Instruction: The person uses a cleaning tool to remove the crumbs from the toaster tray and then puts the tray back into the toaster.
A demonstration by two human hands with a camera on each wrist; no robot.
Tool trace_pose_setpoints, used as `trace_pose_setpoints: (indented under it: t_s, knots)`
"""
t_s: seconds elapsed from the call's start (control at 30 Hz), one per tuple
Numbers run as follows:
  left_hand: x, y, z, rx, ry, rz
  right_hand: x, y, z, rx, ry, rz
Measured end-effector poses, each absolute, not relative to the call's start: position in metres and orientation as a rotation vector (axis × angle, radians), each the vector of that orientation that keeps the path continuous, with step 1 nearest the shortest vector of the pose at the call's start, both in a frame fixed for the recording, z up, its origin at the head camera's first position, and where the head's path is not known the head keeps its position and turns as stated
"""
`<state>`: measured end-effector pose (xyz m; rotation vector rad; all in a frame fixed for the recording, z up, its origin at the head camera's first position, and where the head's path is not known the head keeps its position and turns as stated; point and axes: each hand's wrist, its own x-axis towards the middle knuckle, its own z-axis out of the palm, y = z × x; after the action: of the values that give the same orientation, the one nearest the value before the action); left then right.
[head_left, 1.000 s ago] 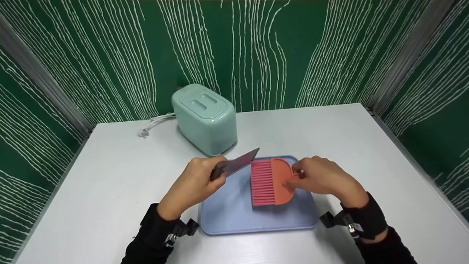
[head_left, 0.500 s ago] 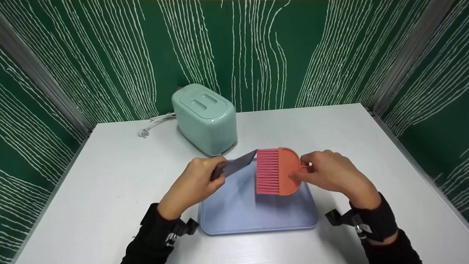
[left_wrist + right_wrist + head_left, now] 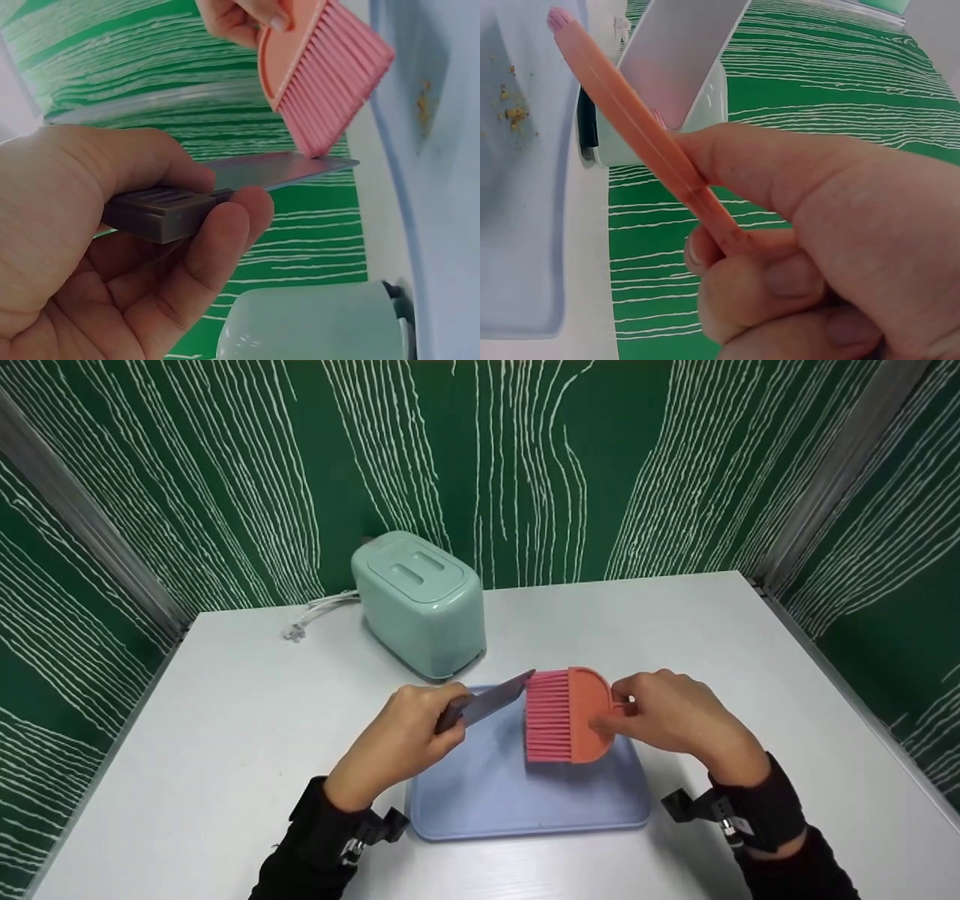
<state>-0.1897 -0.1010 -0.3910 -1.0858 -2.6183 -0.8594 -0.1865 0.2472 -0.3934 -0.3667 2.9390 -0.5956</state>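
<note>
My left hand grips the dark handle of a knife, and its metal blade points right above the tray. In my right hand is a small orange brush with pink bristles, pinched at its handle end between thumb and fingers. The left wrist view shows a corner of the bristles against the blade near the tip. Below both tools lies a light blue tray. Yellowish-brown crumbs are scattered on it, hidden under the brush in the head view.
A mint-green toaster stands behind the tray on the left, its white cord and plug lying beside it on the white table. Green walls with white lines close off the back and sides.
The brush rose and shifted right off its earlier place over the tray, then dipped slightly towards the blade. My left hand stayed nearly still, with the blade turning a little.
</note>
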Motion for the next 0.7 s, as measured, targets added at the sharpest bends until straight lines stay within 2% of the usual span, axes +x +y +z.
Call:
trace_pose_setpoints:
  t_s: [0.7]
  knots:
    - [-0.190,-0.099,-0.392,-1.145,-2.582,-0.832,-0.185,0.232,-0.405,-0.439,2.854,-0.609]
